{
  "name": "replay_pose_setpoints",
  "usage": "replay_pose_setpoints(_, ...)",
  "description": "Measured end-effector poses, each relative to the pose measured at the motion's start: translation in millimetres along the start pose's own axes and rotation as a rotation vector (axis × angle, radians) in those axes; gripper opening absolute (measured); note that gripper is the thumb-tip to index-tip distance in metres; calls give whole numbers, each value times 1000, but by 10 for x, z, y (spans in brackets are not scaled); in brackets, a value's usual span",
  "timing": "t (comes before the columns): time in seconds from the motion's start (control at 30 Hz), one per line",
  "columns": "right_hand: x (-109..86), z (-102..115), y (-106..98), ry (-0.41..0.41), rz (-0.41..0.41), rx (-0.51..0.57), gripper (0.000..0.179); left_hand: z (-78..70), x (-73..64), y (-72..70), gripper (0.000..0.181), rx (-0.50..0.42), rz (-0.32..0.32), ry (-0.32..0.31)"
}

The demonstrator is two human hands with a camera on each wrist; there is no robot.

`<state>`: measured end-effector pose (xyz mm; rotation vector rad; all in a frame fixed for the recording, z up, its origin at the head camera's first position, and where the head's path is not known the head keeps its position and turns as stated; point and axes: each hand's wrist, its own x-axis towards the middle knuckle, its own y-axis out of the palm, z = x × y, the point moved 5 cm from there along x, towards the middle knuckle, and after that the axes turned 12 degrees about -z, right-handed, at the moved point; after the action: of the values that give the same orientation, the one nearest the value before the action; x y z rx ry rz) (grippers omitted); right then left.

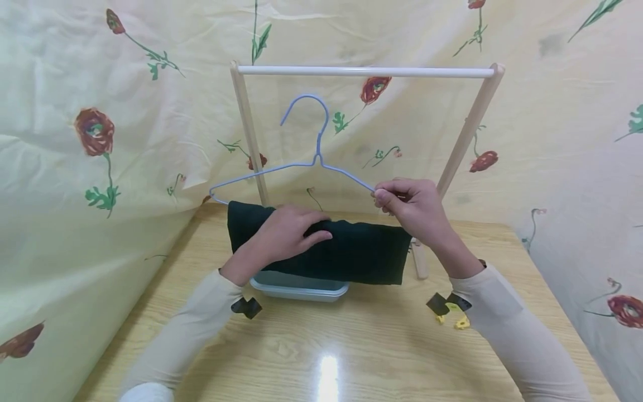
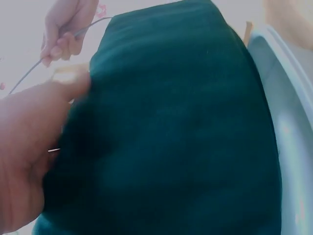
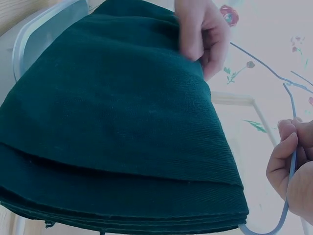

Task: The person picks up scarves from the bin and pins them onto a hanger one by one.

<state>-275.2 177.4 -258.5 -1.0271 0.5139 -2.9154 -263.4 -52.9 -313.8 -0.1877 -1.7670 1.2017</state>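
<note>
A light blue wire hanger (image 1: 319, 139) is held up with its hook at the top. Dark green folded cloth (image 1: 351, 257) hangs over its lower bar, the layered edges showing in the right wrist view. With fingertips and thumb, my right hand (image 1: 421, 209) pinches the hanger's right shoulder wire. My left hand (image 1: 283, 231) grips the cloth along its top fold, left of the middle; some of its fingers are hidden behind the fabric. The cloth covers most of the hanger's bottom bar.
Behind the hanger stands a wooden rack with a white rod (image 1: 361, 71). A pale blue-grey plastic bin (image 1: 301, 293) sits on the wooden table (image 1: 281, 357) below the cloth. Small yellow pieces (image 1: 461, 322) lie near the right wrist. Flowered fabric (image 1: 166, 111) surrounds the table.
</note>
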Motion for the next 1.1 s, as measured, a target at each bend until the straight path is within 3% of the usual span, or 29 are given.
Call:
replay_pose_setpoints(0.17, 3, 23, -10, -11, 8, -12, 12, -41, 48, 57, 23, -135, -85, 85)
replay_pose_setpoints(0.27, 5, 23, -14, -13, 12, -25, 12, -50, 51, 76, 24, -176, -86, 81)
replay_pose_setpoints(0.53, 26, 18, 49, -49, 29, -13, 10, -212, 161, 171, 48, -93, 40, -58)
replay_pose_setpoints(0.67, 44, 20, 84, -65, 35, 16, 10, -309, 233, 228, 40, -75, 29, -10)
replay_pose_setpoints(0.8, 46, 18, 84, -66, 25, 24, 10, -340, 247, 235, 28, -94, -47, 66)
replay_pose_setpoints(0.9, 44, 19, 84, -66, 20, 29, 10, -329, 238, 225, 29, -119, -85, 96)
replay_pose_setpoints(1.0, 42, 24, 92, -71, 21, 34, 9, -323, 246, 242, 32, -127, -62, 84)
replay_pose_setpoints(1.1, 39, 22, 105, -75, 21, 36, 9, -337, 280, 297, 41, -111, 12, 27)
